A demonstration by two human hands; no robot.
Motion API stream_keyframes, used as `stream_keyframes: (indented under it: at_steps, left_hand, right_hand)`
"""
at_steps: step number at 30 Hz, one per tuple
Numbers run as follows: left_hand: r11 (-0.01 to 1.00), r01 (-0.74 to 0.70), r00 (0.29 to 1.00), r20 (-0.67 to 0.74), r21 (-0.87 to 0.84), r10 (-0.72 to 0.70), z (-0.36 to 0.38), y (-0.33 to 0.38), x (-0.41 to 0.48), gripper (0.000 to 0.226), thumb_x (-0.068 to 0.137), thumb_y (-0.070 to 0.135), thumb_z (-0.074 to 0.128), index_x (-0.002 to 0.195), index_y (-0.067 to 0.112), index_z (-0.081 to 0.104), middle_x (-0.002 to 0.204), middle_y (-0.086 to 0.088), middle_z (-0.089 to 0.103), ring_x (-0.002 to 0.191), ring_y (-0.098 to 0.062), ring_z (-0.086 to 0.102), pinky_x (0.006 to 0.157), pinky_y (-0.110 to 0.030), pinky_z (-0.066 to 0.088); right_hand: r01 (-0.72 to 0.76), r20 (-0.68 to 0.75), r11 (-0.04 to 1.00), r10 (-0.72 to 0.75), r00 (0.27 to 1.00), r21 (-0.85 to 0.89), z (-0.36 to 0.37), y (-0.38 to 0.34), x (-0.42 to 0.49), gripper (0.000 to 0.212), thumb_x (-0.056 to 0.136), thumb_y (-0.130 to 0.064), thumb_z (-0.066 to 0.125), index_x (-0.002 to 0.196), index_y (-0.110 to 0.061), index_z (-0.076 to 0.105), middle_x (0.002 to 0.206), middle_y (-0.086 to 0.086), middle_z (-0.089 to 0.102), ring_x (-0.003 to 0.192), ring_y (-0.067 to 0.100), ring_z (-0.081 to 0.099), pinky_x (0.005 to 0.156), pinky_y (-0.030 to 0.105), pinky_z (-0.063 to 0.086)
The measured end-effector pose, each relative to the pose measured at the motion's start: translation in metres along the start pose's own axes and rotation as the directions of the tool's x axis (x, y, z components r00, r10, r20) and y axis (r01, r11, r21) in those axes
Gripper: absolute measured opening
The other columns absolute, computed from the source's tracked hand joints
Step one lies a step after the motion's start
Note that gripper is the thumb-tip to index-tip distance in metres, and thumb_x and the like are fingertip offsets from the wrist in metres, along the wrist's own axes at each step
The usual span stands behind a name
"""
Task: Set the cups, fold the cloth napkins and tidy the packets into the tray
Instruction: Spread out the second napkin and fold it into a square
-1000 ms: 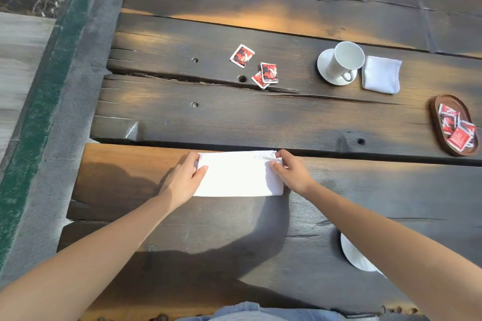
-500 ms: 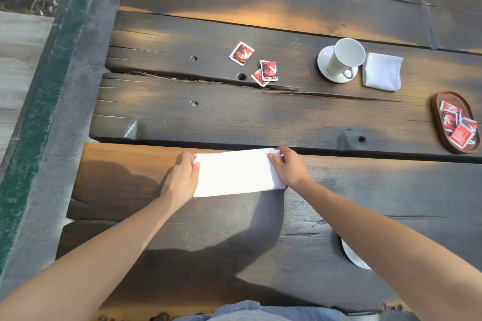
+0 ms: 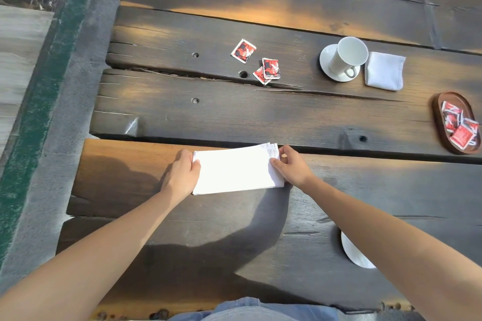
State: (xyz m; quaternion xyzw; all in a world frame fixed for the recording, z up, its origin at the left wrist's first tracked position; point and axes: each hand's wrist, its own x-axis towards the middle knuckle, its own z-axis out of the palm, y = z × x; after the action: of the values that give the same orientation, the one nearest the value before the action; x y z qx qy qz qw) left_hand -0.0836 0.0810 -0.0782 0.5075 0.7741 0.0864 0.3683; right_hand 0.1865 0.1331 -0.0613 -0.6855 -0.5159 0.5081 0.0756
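Head view: a white napkin (image 3: 237, 168) lies as a long strip on the near plank of the table (image 3: 234, 117), straight in front of the person. The left hand (image 3: 182, 174) grips its left end, fingers curled over the edge, and the right hand (image 3: 292, 167) pinches the right end, where the stacked layers fan out a little. Holding both ends probably keeps the layers lined up and taut so the next fold, end to end, comes out square.

Well beyond, on the right, a cup (image 3: 350, 52) stands on its saucer (image 3: 326, 60) with a folded napkin (image 3: 384, 70) just beside it. That place looks set, and it shows the small square this strip should probably become.

At the far right edge the tray (image 3: 452, 98) holds several red packets (image 3: 461, 128). Three more packets (image 3: 243, 50) lie loose mid-table, two of them overlapping, so tidying is not yet done.

A second saucer (image 3: 352, 253) shows partly under the right forearm, with no cup visible on it. It probably marks the place this napkin is meant for.
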Motion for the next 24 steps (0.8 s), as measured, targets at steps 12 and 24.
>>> stream_keyframes:
  at_steps: [12,24]
  left_hand:
    - [0.990,-0.072,0.997,-0.027,0.118,0.075,-0.008,-0.001,-0.011,0.047,0.090,0.035,0.054,0.125,0.014,0.032,0.113,-0.007,0.054,0.088,-0.025,0.062,0.070,-0.035,0.049]
    - [0.883,-0.433,0.900,0.030,0.178,0.435,0.008,0.015,-0.035,0.024,0.088,0.022,0.057,0.111,0.022,0.054,0.098,0.009,0.059,0.077,-0.002,0.054,0.061,-0.012,0.036]
  right_hand:
    - [0.327,-0.103,0.774,-0.447,0.888,-0.543,0.002,0.005,-0.008,0.029,0.079,-0.018,0.064,0.103,-0.022,0.049,0.099,-0.003,0.052,0.087,0.019,0.053,0.059,0.030,0.041]
    - [0.540,0.273,0.433,-0.538,0.797,-0.721,0.019,0.001,-0.023,0.039,0.086,-0.027,0.057,0.125,-0.029,0.058,0.129,0.008,0.051,0.110,0.030,0.052,0.085,0.042,0.047]
